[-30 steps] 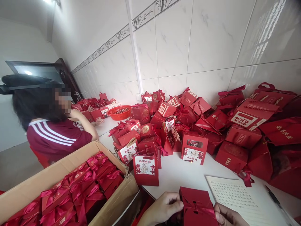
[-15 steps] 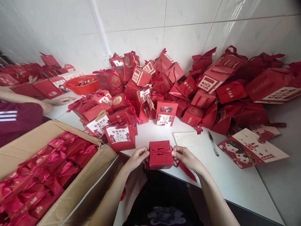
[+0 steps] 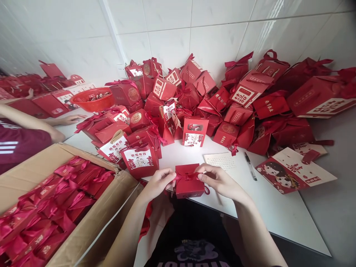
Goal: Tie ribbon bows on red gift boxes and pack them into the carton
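Observation:
A small red gift box (image 3: pixel 189 185) stands at the near edge of the white table (image 3: pixel 272 215), with a red ribbon (image 3: pixel 187 175) across its top. My left hand (image 3: pixel 158 182) pinches the ribbon at the box's left side. My right hand (image 3: pixel 218 179) pinches the ribbon at the right side, fingers closed on it. Both hands sit above the box top, close together.
A heap of red gift boxes and bags (image 3: pixel 211 100) fills the table's back against the tiled wall. A cardboard carton (image 3: pixel 91 230) of ribboned red boxes stands at left. A notepad (image 3: pixel 221 161), a pen (image 3: pixel 250 166), a flat printed bag (image 3: pixel 294 173), a red bowl (image 3: pixel 91 100) and another person's arm (image 3: pixel 30 124) are nearby.
The view has dropped from the wall and the person at left down to the table. My hands have moved from the box's sides up to the ribbon on top, closer together.

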A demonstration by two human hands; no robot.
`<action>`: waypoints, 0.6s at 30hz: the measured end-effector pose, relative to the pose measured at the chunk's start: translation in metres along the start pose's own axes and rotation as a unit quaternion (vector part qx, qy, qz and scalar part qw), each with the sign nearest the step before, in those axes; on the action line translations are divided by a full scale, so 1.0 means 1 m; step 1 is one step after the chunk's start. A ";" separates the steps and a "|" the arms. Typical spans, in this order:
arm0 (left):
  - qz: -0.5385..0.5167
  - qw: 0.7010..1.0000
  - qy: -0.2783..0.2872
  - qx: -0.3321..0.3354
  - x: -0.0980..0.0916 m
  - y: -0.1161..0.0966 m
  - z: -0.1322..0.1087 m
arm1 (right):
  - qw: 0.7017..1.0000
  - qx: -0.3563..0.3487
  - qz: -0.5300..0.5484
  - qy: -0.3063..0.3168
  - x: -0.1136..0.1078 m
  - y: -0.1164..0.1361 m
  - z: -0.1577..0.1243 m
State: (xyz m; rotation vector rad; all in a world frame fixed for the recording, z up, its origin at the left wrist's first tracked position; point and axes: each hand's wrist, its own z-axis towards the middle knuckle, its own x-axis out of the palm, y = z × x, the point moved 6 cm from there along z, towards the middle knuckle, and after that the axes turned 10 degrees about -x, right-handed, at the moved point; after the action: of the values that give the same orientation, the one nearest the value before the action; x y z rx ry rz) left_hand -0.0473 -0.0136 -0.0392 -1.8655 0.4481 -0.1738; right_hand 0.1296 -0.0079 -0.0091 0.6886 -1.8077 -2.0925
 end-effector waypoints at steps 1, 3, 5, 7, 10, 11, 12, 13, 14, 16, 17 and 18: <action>0.003 1.000 0.006 -0.001 0.001 -0.004 -0.001 | 1.000 -0.006 -0.001 0.005 0.004 0.002 0.002; 0.012 1.000 0.016 -0.010 0.004 -0.008 -0.004 | 1.000 -0.021 -0.003 0.006 0.011 0.005 0.008; 0.027 0.999 0.016 -0.025 0.004 -0.012 -0.006 | 0.999 -0.043 -0.010 -0.001 0.016 0.004 0.013; 0.067 0.997 -0.004 -0.032 0.003 -0.015 -0.009 | 0.998 -0.063 -0.026 -0.016 0.019 0.000 0.016; 0.163 0.985 -0.061 -0.018 -0.002 -0.024 -0.015 | 0.993 -0.083 -0.063 -0.053 0.019 -0.006 0.019; 0.189 0.979 -0.078 -0.013 -0.003 -0.028 -0.017 | 0.991 -0.092 -0.073 -0.061 0.019 -0.007 0.019; 0.210 0.973 -0.091 -0.008 -0.003 -0.031 -0.019 | 0.989 -0.104 -0.083 -0.064 0.020 -0.007 0.019; 0.225 0.969 -0.102 -0.003 -0.004 -0.034 -0.021 | 0.987 -0.116 -0.091 -0.062 0.020 -0.007 0.018; 0.236 0.966 -0.108 0.000 -0.004 -0.036 -0.022 | 0.985 -0.127 -0.098 -0.060 0.021 -0.006 0.018; 0.255 0.961 -0.108 0.006 -0.002 -0.041 -0.024 | 0.983 -0.139 -0.110 -0.056 0.022 -0.005 0.018; 0.265 0.958 -0.106 0.010 -0.001 -0.043 -0.025 | 0.981 -0.142 -0.115 -0.059 0.023 -0.004 0.018; 0.278 0.955 -0.105 0.015 -0.001 -0.046 -0.026 | 0.980 -0.144 -0.119 -0.066 0.023 -0.004 0.018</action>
State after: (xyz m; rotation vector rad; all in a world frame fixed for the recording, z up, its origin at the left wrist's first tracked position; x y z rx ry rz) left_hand -0.0468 -0.0237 0.0127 -1.6372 0.7939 0.3910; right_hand 0.1012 -0.0039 -0.0154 0.7337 -1.4987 -2.5455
